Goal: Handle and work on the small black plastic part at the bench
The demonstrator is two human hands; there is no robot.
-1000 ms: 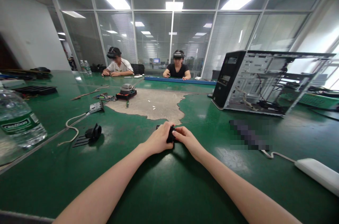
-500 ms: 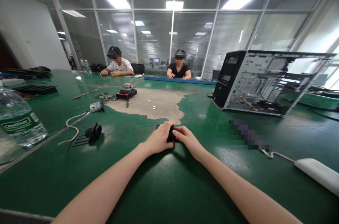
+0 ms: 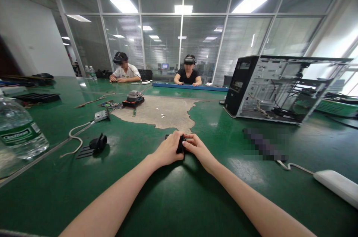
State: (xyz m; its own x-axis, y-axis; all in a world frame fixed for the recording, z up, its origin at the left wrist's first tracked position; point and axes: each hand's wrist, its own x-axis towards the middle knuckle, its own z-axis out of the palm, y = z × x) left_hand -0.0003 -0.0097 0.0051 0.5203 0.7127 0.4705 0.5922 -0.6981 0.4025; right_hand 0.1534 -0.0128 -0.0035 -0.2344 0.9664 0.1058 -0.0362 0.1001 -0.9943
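A small black part (image 3: 180, 146) is held between my hands, low over the green table (image 3: 179, 203). My left hand (image 3: 169, 150) wraps round it from the left and hides most of it, so its kind cannot be made out. From the right, my right hand (image 3: 197, 147) pinches at its edge with thumb and forefinger. To the left lies a black plastic piece with long prongs and a round end (image 3: 95, 144). Beyond my hands, a worn beige patch (image 3: 173, 108) shows in the tabletop.
On the right stands an opened computer case (image 3: 243, 86), with a white power strip (image 3: 337, 184) nearer me. A water bottle (image 3: 22, 132) is at the left. A heatsink fan (image 3: 133, 98) and a metal bracket (image 3: 102, 115) lie farther back. Two people sit across the table.
The view has tilted up slightly, so the scene sits a little lower. My hands stay on the black part, with only a slight shift of the right fingers.
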